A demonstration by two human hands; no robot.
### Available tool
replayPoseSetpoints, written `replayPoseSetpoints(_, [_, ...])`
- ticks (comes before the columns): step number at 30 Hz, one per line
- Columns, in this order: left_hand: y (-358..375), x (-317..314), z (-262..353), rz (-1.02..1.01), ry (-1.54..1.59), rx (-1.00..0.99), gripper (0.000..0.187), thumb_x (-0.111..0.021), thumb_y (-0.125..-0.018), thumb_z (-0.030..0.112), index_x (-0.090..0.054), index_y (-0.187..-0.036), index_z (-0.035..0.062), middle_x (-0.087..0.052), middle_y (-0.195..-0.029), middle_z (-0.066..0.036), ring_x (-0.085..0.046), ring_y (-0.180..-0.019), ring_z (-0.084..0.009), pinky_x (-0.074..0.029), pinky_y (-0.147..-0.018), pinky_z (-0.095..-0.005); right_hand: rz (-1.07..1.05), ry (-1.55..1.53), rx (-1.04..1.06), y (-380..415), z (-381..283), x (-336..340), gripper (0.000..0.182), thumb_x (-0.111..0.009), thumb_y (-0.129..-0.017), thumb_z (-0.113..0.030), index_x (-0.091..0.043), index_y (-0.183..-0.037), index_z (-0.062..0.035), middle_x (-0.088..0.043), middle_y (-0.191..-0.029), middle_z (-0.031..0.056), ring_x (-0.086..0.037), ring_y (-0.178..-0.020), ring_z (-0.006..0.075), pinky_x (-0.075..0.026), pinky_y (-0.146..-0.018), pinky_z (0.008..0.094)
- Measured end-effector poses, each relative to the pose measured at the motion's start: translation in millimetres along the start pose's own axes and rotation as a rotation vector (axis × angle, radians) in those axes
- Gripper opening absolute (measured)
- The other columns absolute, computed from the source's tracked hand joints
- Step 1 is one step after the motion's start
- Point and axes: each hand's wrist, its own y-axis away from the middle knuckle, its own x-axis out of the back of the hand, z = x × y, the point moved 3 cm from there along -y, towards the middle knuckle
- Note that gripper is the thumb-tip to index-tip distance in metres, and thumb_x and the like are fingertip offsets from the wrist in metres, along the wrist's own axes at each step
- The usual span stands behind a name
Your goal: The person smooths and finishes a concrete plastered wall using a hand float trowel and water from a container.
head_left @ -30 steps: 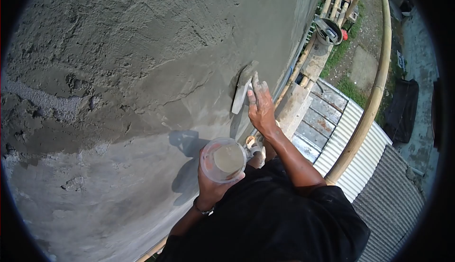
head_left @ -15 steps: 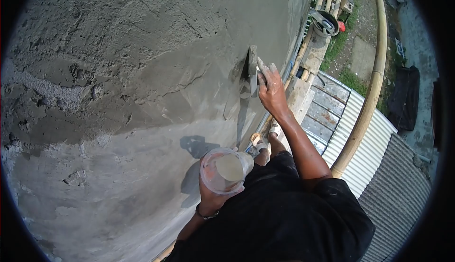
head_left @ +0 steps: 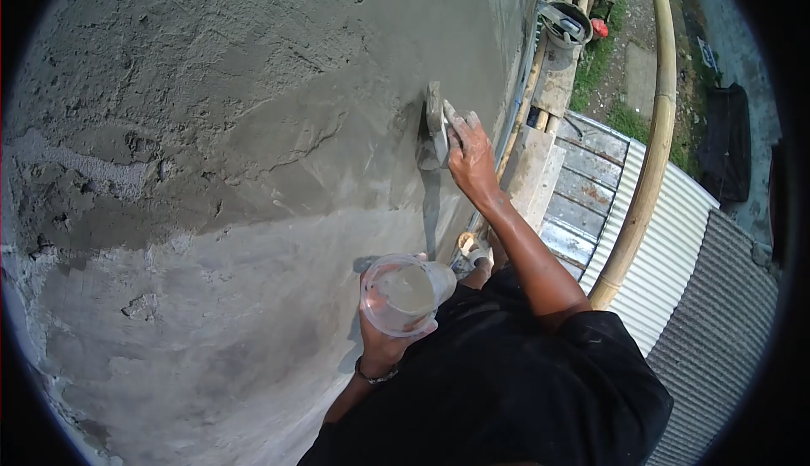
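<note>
Grey cement-rendered wall (head_left: 253, 297), coarse at upper left and smoother below, forms the working surface. Plastering float (head_left: 434, 107) stands tilted at the wall, contact not verifiable; it is judged light and stiff, slippery where wet mortar coats it, and best held by the grip behind its blade. Right hand (head_left: 475, 158) is closed on that side, fingers concealing the grip. Clear plastic tub (head_left: 380, 310), nearer the black shirt (head_left: 506, 382), is clasped around its side by the left hand (head_left: 384, 346); the two hands are well apart. Tub is judged light and flexible, liable to give if squeezed, and best held beneath the rim; contents not identifiable. Farther out: wooden plank (head_left: 531, 179), bucket (head_left: 553, 34), bamboo pole (head_left: 645, 188) and corrugated roof (head_left: 666, 238).
</note>
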Motion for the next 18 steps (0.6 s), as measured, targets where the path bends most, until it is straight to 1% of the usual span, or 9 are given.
replayPoseSetpoints(2, [3, 1, 0, 0.029, -0.044, 0.029, 0.096, -0.094, -0.059, 0.013, -0.036, -0.135, 0.0037, -0.052, -0.136, -0.021, -0.052, -0.127, -0.0289, -0.042, -0.107, -0.0429, -0.019, 0.003, -0.020, 6, 3, -17, 0.042, -0.056, -0.085, 0.000, -0.059, -0.127, -0.0012, -0.059, -0.121, 0.0247, -0.055, -0.114, 0.0468, -0.047, -0.097, 0.0474])
replayPoseSetpoints(4, [-1, 2, -5, 0.033, 0.004, 0.036, 0.096, -0.094, -0.059, 0.013, -0.036, -0.135, 0.0036, -0.051, -0.136, -0.020, -0.052, -0.126, -0.0287, -0.041, -0.107, -0.0428, -0.038, -0.064, 0.096, 55, -6, -37, 0.056, -0.055, -0.073, 0.002, -0.057, -0.128, -0.0039, -0.055, -0.124, 0.0276, -0.054, -0.115, 0.0457, -0.045, -0.100, 0.0493])
replayPoseSetpoints(6, [3, 2, -9, 0.042, 0.052, 0.072, 0.096, -0.094, -0.060, 0.012, -0.036, -0.135, 0.0035, -0.051, -0.136, -0.020, -0.052, -0.126, -0.0286, -0.041, -0.107, -0.0427, -0.226, -0.123, 0.094, 116, 2, -51, 0.058, -0.057, -0.073, 0.000, -0.056, -0.131, -0.0052, -0.053, -0.129, 0.0278, -0.052, -0.120, 0.0443, -0.045, -0.101, 0.0493])
replayPoseSetpoints(8, [5, 3, -7, 0.017, -0.138, 0.169, 0.093, -0.092, -0.062, 0.011, -0.036, -0.135, 0.0035, -0.051, -0.136, -0.017, -0.052, -0.124, -0.0272, -0.040, -0.107, -0.0427, -0.360, -0.145, 0.099, 157, 18, -55, 0.059, -0.058, -0.073, -0.001, -0.055, -0.132, -0.0056, -0.053, -0.130, 0.0279, -0.052, -0.120, 0.0445, -0.045, -0.101, 0.0493])
replayPoseSetpoints(10, [3, -5, 1, 0.010, -0.133, 0.117, 0.092, -0.091, -0.062, 0.010, -0.035, -0.136, 0.0035, -0.051, -0.134, -0.016, -0.051, -0.124, -0.0259, -0.040, -0.107, -0.0423, -0.509, -0.139, 0.085, 155, 15, -47, 0.064, -0.061, -0.075, -0.002, -0.052, -0.138, -0.0071, -0.052, -0.132, 0.0294, -0.052, -0.120, 0.0463, -0.046, -0.100, 0.0495])
replayPoseSetpoints(13, [-5, -15, 7, -0.011, -0.090, 0.053, 0.090, -0.089, -0.064, 0.008, -0.035, -0.137, 0.0035, -0.051, -0.131, -0.013, -0.050, -0.124, -0.0238, -0.040, -0.107, -0.0406, -0.089, -0.120, -0.069, 71, 4, -16, 0.061, -0.058, -0.073, 0.002, -0.054, -0.134, -0.0042, -0.054, -0.123, 0.0291, -0.053, -0.113, 0.0475, -0.047, -0.095, 0.0500])
replayPoseSetpoints(15, [-10, -19, -7, -0.026, -0.055, 0.043, 0.090, -0.088, -0.065, 0.007, -0.035, -0.137, 0.0035, -0.051, -0.130, -0.013, -0.049, -0.124, -0.0229, -0.039, -0.107, -0.0394, -0.029, -0.121, -0.136, 32, 17, -16, 0.060, -0.057, -0.072, 0.003, -0.054, -0.132, -0.0027, -0.054, -0.121, 0.0287, -0.054, -0.111, 0.0473, -0.047, -0.093, 0.0500])
replayPoseSetpoints(17, [-4, -13, -15, 0.038, -0.111, 0.118, 0.088, -0.084, -0.068, 0.012, -0.036, -0.141, 0.0041, -0.049, -0.139, -0.012, -0.045, -0.131, -0.0256, -0.032, -0.111, -0.0396, 0.101, -0.057, 0.104, 22, 10, -29, 0.060, -0.055, -0.069, 0.005, -0.055, -0.129, -0.0008, -0.053, -0.120, 0.0274, -0.053, -0.109, 0.0459, -0.047, -0.090, 0.0498])
replayPoseSetpoints(18, [-5, -11, -16, 0.034, -0.116, 0.111, 0.088, -0.084, -0.068, 0.012, -0.036, -0.141, 0.0041, -0.049, -0.139, -0.012, -0.045, -0.131, -0.0256, -0.032, -0.111, -0.0396, 0.018, -0.049, 0.053, 40, 10, -37, 0.063, -0.056, -0.068, 0.005, -0.054, -0.131, -0.0022, -0.051, -0.126, 0.0244, -0.051, -0.116, 0.0433, -0.047, -0.095, 0.0476])
